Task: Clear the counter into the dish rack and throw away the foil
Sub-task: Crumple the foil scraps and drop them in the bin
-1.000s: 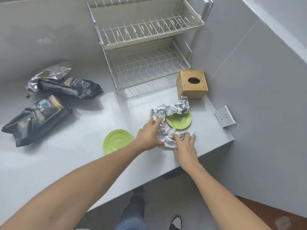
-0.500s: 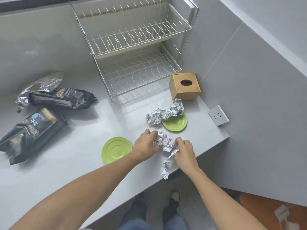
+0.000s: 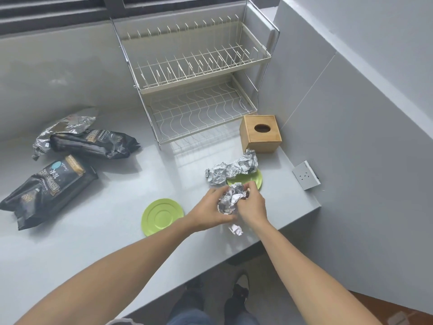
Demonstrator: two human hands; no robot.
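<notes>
Head view, centre right of the frame: the left hand (image 3: 212, 208) and right hand (image 3: 251, 207) are cupped against each other around a wad of foil (image 3: 230, 199), fingers curled in on both sides. The wad sits between the palms, above the near edge of the counter (image 3: 112, 242). A loose tail of the same sheet (image 3: 236, 229) hangs out below the hands, pointing toward the lower edge of the frame. The wad itself is roughly round and shows no clear long axis.

Just above the hands, a second foil piece (image 3: 232, 170) lies crumpled and elongated. Its long axis runs from lower left to upper right, and its upper right end nearly reaches the wooden tissue box (image 3: 260, 134). It overlaps the upper edge of the right green plate (image 3: 254, 180), which lies flat. The left green plate (image 3: 161, 216) lies flat just left of the left hand, apparently face down.

Progress, as a judgement:
- Foil: one piece is being balled up; none is discarded. No bin is in view.
- Plates: both are on the counter.
- Dish rack (image 3: 199, 73), upper centre of the frame: both tiers hold nothing.

The task appears to be at an early stage.

At the left of the frame lie two dark pouches (image 3: 54, 186) and an opened silver bag (image 3: 63, 130), well apart from the hands.
</notes>
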